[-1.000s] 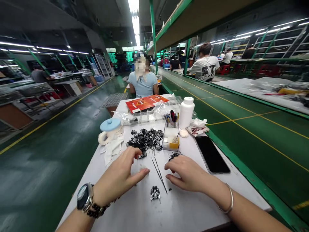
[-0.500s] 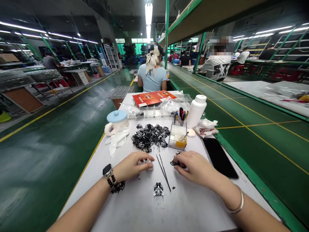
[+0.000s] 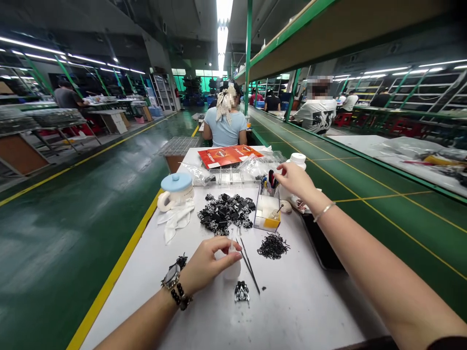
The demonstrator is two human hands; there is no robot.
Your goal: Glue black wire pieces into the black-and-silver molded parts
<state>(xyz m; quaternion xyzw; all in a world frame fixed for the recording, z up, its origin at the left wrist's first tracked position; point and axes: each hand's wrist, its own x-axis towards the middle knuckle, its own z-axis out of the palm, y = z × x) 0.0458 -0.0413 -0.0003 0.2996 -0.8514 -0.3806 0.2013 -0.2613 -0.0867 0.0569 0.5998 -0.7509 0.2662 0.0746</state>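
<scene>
Pinching a small pale bottle (image 3: 233,271) between thumb and fingers, your left hand (image 3: 206,262) in the head view sits just left of the tweezers (image 3: 251,271) on the worktop (image 3: 299,311). The black-and-silver part (image 3: 242,292) lies nearer you than the bottle. Your right hand (image 3: 296,181), well apart, is at the tool handles (image 3: 271,178); whether it grips one, I cannot tell.

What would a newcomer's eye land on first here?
Probably the heap of dark parts on the white table, and the red sheet toward its far end. Nearer, the left hand holds a small bottle; the right hand is at the tool handles in the clear box.
</scene>
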